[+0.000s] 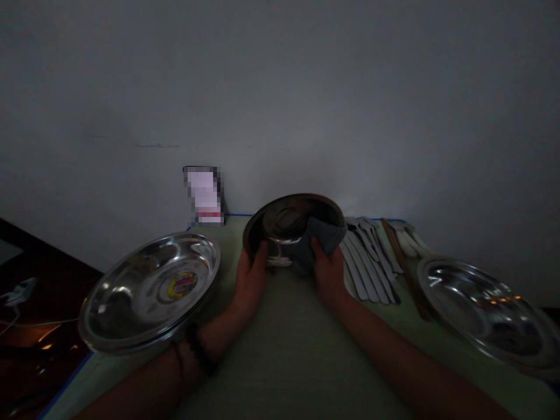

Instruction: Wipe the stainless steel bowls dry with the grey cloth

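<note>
A steel bowl (289,219) is tilted toward me at the far middle of the green table (284,350). My left hand (249,280) grips its left rim, thumb up on the edge. My right hand (328,271) presses a dark grey cloth (321,239) against the bowl's right inner side, fingers closed around the cloth.
A wide steel dish (151,289) with a sticker lies at the left. Another steel dish (485,312) sits at the right. Several spoons (367,259) and wooden chopsticks (405,268) lie between bowl and right dish. A pixelated card (205,195) leans on the grey wall. Dark furniture stands at the far left.
</note>
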Tool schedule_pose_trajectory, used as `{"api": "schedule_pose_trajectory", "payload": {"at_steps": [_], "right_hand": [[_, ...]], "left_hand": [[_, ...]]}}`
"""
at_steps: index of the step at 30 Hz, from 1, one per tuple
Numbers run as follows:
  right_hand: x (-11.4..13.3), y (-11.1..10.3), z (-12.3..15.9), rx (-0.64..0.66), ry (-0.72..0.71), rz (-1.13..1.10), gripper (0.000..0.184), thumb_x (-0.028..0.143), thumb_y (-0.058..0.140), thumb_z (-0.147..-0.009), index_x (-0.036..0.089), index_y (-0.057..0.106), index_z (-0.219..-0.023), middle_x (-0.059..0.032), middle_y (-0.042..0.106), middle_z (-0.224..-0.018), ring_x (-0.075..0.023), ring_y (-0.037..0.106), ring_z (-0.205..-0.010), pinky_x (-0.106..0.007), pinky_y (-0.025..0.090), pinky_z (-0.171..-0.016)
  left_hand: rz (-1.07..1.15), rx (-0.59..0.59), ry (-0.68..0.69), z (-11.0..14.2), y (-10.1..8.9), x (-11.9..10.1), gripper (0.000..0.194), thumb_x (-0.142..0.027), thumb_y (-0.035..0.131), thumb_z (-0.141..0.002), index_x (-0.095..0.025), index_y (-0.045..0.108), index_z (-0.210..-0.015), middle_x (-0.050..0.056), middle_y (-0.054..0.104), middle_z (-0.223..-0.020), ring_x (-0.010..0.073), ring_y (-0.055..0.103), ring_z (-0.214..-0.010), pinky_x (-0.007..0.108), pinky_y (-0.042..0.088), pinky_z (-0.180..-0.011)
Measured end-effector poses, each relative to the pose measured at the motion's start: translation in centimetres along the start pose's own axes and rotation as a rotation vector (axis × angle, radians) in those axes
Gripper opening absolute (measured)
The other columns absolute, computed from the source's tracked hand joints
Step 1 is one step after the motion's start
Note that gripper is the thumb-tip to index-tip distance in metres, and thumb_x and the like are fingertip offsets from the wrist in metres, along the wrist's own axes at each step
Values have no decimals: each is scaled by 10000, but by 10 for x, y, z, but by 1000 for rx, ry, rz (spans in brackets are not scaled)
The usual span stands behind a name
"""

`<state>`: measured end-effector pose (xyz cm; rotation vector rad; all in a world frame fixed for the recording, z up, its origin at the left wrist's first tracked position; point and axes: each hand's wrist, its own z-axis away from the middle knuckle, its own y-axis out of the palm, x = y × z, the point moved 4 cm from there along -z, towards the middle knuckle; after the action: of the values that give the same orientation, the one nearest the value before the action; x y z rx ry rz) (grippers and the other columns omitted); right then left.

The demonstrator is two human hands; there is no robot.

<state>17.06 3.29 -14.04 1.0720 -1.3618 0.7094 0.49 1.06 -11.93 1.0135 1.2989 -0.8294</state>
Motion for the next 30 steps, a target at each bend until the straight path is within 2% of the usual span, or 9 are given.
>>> {"api": "schedule_pose_trajectory", "payload": {"at_steps": [3,5,8,11,15,19,24,30], "right_hand": [[0,1,0,-3,-5,-4,445,475,644,-747,146,662,-1047,-108,709,-1072,-256,640,-1012,-394,475,-881],[-2,3,1,22,28,-18,434,488,660,-730,157,679,-1010,-97,723,-1031,-261,656,-974,-399,488,-854],[-2,6,2,66,42,-4,421,482,691,-703,164,698,-979,-87,734,-1006,-264,662,-970,-401,492,-853],[-5,4,1,46,81,-31,423,478,694,-698,168,700,-986,-82,737,-1000,-261,665,-968,-398,502,-838],[-11,4,-1,37,123,-121,431,473,704,-693,174,693,-1002,-81,733,-1027,-256,663,-979,-392,513,-828],[-14,4,-2,39,138,-156,422,449,721,-675,177,694,-997,-72,735,-1017,-248,665,-962,-384,522,-813],[-7,1,-2,-21,144,-97,420,416,753,-625,175,708,-965,-59,742,-963,-242,668,-931,-364,518,-790],[2,0,0,-15,160,-56,426,416,781,-587,178,715,-933,-60,748,-931,-232,673,-904,-346,519,-756]], "left_hand": [[-8,37,-17,-2,-1,2,415,-547,586,-797,-155,672,-901,43,703,-774,152,605,-581,225,443,-468],[42,104,-33,-3,2,7,437,-556,585,-794,-153,667,-940,52,709,-800,170,631,-630,240,469,-504],[209,189,-92,-4,7,17,394,-451,666,-766,-178,643,-1049,68,708,-990,207,665,-819,283,530,-623],[269,238,-167,-3,12,20,373,-348,737,-700,-172,650,-1018,86,695,-1044,233,664,-875,343,552,-689],[219,163,-179,0,11,15,351,-388,682,-739,-172,655,-1015,103,687,-1042,266,659,-898,363,555,-674],[181,53,-147,6,6,13,412,-407,631,-767,-214,599,-1129,86,634,-1148,269,634,-944,297,535,-534],[196,129,-121,7,8,15,428,-394,661,-738,-211,598,-1120,90,610,-1181,260,614,-955,270,534,-492],[180,125,-103,5,7,16,421,-286,696,-675,-177,614,-1074,98,634,-1111,247,623,-894,273,540,-476]]}}
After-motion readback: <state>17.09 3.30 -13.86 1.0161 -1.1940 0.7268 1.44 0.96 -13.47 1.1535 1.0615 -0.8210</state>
